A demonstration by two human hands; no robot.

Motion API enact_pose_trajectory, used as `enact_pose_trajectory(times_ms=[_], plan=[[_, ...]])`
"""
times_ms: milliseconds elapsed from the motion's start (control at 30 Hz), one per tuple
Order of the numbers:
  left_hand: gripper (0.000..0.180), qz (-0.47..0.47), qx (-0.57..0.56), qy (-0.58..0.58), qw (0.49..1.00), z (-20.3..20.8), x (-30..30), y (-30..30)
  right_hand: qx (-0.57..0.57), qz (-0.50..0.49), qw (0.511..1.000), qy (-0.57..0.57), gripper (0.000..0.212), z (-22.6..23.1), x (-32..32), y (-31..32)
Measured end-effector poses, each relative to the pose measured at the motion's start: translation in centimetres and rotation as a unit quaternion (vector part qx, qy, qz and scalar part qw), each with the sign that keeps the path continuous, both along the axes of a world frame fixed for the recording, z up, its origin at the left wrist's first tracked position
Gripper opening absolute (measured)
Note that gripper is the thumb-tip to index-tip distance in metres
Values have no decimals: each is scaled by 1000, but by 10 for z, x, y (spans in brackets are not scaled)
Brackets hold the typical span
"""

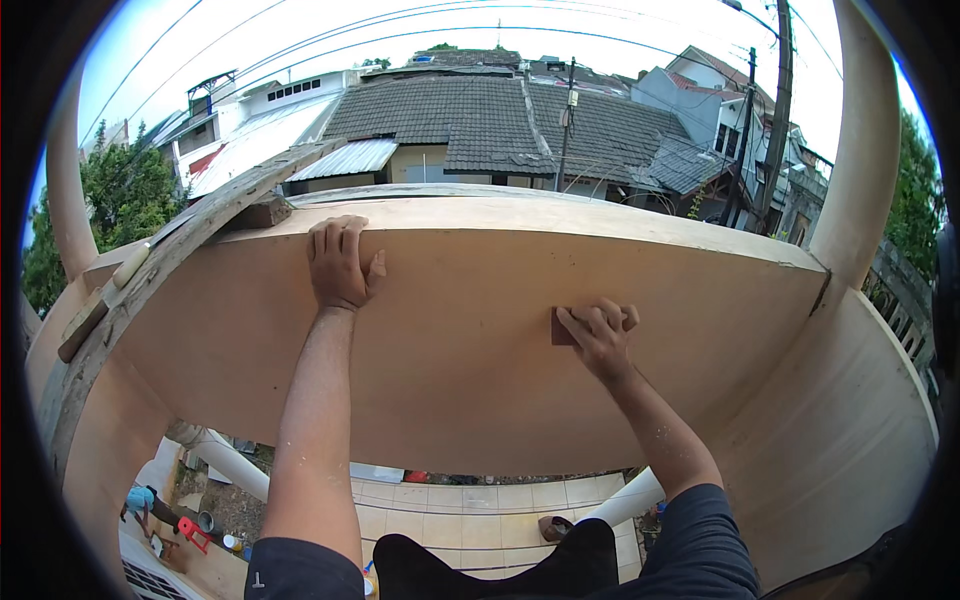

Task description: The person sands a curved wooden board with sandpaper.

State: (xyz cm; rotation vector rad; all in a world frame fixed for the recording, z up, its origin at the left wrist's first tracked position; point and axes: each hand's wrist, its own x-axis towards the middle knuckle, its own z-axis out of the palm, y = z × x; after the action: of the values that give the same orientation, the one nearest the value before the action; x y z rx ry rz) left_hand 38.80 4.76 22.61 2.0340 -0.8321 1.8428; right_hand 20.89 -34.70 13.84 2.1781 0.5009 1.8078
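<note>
Right up close, a black shape (495, 572) fills the near edge, too plain to name, with dark sleeves (705, 545) either side. And here's the action! Out on the tan wall (450, 345), the right hand (603, 335) has a reddish-brown pad (564, 328) against the face, fingers bent and clamped on it. This looks like the rubbing-down step, a smoothing stroke by the look of that grip. The next move, I'd judge, calls for even pressure, the pad flat and its edges not digging in.

Where's the pad exactly? Poking out to the left of the thumb and fingers, its right part hidden under them. Over to the left, the left hand (341, 265) holds no tool: fingers close together over the wall's far top edge, thumb spread apart to the right. A weathered plank (215, 225) leans in farther left.
</note>
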Motion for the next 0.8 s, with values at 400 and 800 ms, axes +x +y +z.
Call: enact_pose_trajectory(times_ms=[400,800], plan=[[51,-3,6,7,1000,2,-5,-8,338,8,802,492,15,-284,-158,93],[48,-9,-185,49,982,-28,-91,-75,607,269,598,450,20,-150,-214,105]])
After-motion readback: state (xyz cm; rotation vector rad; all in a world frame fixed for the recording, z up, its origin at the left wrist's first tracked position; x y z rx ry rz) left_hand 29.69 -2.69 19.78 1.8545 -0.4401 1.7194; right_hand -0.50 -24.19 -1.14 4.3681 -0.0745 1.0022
